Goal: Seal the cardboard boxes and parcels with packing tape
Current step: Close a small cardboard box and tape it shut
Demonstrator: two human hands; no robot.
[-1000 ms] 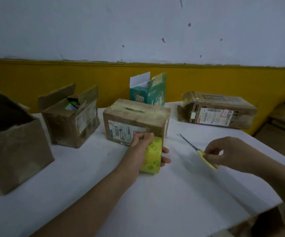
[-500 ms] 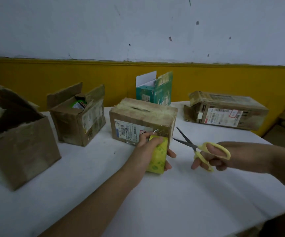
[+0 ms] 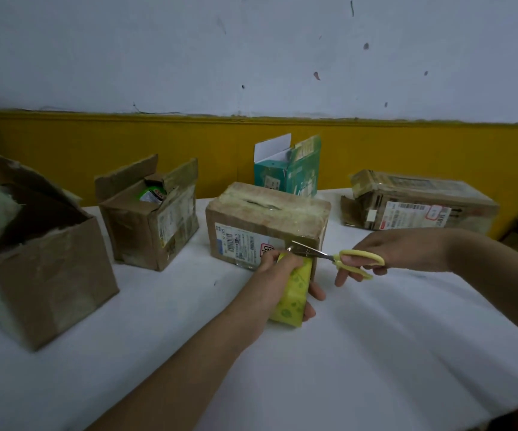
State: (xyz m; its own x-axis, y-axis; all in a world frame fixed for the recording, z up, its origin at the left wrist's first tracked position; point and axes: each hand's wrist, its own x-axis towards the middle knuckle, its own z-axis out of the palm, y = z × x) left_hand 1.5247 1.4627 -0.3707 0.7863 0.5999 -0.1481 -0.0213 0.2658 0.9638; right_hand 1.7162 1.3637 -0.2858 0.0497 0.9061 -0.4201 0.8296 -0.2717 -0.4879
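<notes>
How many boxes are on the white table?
5: large open box far left, smaller open box beside it, taped box centre, teal carton behind, parcel right. Others may sit off-frame.

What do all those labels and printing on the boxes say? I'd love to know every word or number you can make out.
Nothing reads clearly.
Middle box label: barcode and a red stamp, print too small.
Right parcel label: barcode and red stamp, blurred.
Teal carton: print blurred.
Open box side label: blurred.
Red tag inside that box: blurred.
</notes>
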